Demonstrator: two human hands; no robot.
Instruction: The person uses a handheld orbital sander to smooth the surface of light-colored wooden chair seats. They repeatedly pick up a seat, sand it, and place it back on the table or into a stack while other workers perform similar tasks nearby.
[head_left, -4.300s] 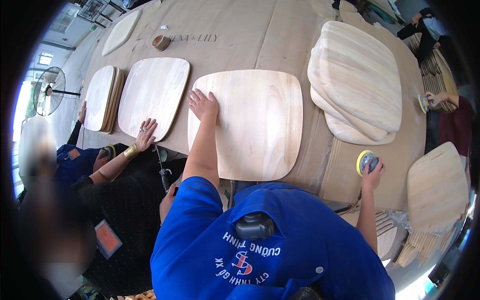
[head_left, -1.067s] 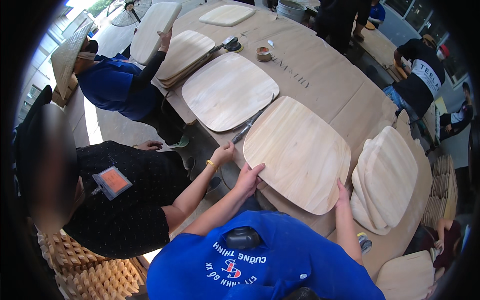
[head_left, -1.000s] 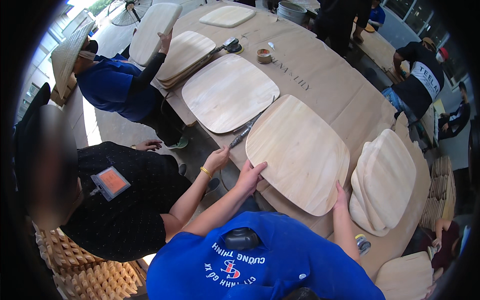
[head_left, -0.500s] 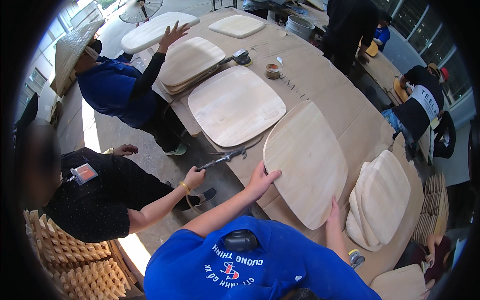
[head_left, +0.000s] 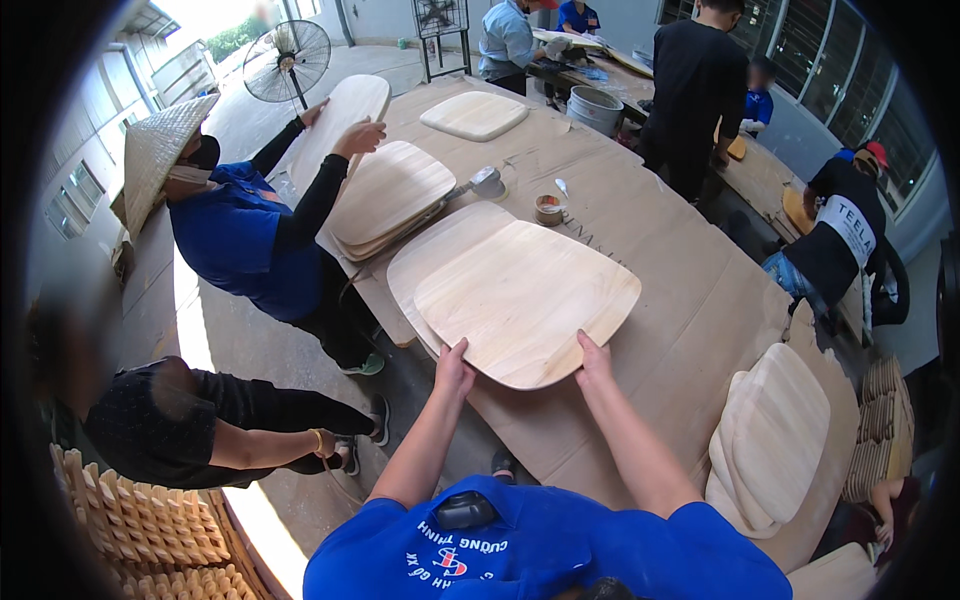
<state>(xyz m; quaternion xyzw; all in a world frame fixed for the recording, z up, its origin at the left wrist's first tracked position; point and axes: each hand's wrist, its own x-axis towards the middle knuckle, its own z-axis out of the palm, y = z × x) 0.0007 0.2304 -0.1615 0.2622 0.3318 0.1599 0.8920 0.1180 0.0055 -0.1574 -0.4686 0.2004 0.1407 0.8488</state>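
A pale wooden panel (head_left: 530, 300) with rounded corners is held by its near edge between my two hands. My left hand (head_left: 455, 370) grips its near left corner, thumb on top. Opposite it, my right hand (head_left: 594, 360) closes on the near right corner, thumb also on top. The fingers under the panel are hidden. Beneath and to the left lies a second wooden panel (head_left: 425, 250), partly covered by the held one; whether the two touch all over, I cannot tell.
Brown cardboard (head_left: 680, 300) covers the table. A stack of panels (head_left: 775, 430) lies right, another stack (head_left: 395, 190) far left beside a sander (head_left: 487, 182). Near a small round tin (head_left: 549, 209) the far table holds another panel (head_left: 474, 115). Co-workers (head_left: 235, 215) stand left.
My hands have swung the panel leftward and turned it over the other panel. The co-worker in the hat now tilts a panel up with both hands. The person at left has lowered the hose tool.
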